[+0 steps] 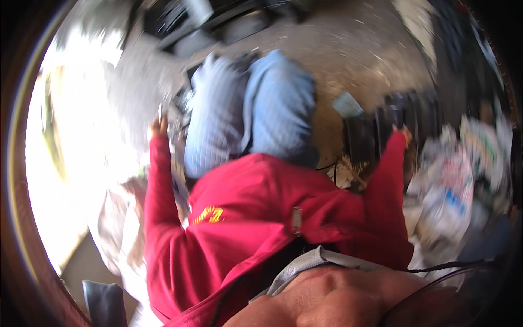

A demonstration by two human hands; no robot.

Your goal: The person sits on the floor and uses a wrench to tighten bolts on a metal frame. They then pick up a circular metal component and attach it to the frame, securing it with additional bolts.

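Note:
On the left, my left hand [158, 127] is closed beside my knee. A thin pale object [160, 110] sticks up from its fingers, too blurred for its kind to show. Close to that hand lies a jumble of small shiny dark and silvery pieces [178, 117]. Out to the right, my right hand [404, 134] is at a row of black block-shaped pieces [376, 128] standing side by side. Motion smears its fingers, so whether it grips one of them cannot be made out.
Black equipment [218, 27] lies on the floor past my knees. A light blue flat piece [347, 105] rests near the black blocks. Plastic bags [449, 191] are heaped at the right, and a pale sack [117, 223] stands at the left. Dark cords run at lower right.

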